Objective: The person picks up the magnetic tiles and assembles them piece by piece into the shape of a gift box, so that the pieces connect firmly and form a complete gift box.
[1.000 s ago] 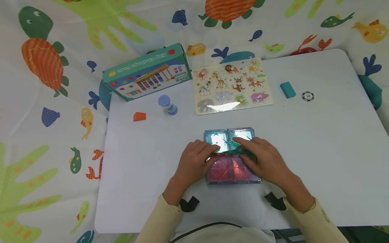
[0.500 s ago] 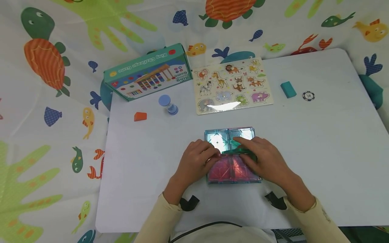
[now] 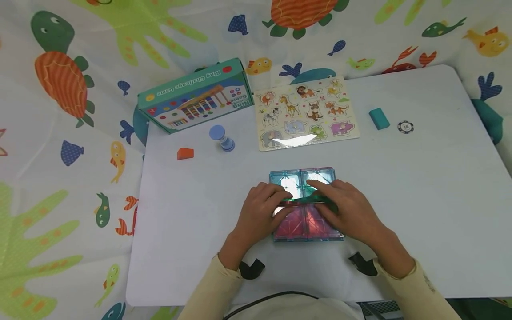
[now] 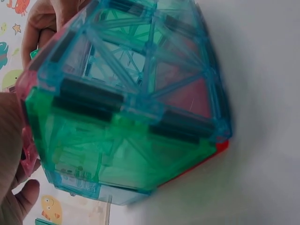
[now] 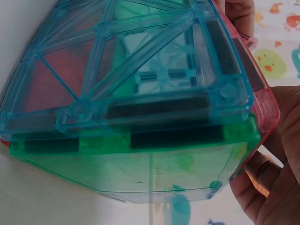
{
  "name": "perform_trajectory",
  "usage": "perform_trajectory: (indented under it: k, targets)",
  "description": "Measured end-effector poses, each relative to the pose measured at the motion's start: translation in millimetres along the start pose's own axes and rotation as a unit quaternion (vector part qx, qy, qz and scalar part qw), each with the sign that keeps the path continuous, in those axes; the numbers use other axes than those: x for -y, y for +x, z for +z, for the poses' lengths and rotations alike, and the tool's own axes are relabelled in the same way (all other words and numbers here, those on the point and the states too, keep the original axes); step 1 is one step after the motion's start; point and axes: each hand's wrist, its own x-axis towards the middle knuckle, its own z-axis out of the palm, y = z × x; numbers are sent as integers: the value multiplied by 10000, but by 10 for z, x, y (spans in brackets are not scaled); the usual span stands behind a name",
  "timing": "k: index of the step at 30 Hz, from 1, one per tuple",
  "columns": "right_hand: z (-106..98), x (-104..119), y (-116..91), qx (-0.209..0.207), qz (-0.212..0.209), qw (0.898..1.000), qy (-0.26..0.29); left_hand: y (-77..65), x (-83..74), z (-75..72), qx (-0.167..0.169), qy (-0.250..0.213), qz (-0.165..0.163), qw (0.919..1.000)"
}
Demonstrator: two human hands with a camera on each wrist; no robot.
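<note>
A house-like block of clear magnetic tiles lies on the table in front of the person, blue panes toward the back and pink ones nearer. Along its middle runs a narrow red and green tile edge. My left hand pinches the left part of that edge between thumb and fingers. At the right part, my right hand grips with its thumb on the near side and fingers beyond. In the left wrist view a green tile forms one end under a blue lattice; another green tile shows in the right wrist view.
Behind stand a green game box and a wooden animal puzzle. A blue spool-shaped piece and an orange block lie to the left. A teal block and a poker chip are at the back right.
My left hand's thumb and fingertips have shifted slightly right and spread, so the red part of the edge shows between them again. The right hand and the tile block stay in place.
</note>
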Motion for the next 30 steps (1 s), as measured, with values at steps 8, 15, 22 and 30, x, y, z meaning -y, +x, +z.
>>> perform_trajectory:
  k: [8, 15, 22, 30]
  targets:
    - [6, -14, -3, -93, -50, 9998, 151, -27, 31, -21, 83, -114, -150, 9998]
    - [9, -28, -3, -69, -35, 9998, 172, -46, 48, -32, 162, -113, -248, 9995]
    - [12, -31, -7, -28, -70, 9997, 234, -77, 92, -54, 162, -216, -377, 9989]
    - [-47, -14, 19, 226, 73, 9986, 463, -67, 153, -115, 490, -294, -518, 9970]
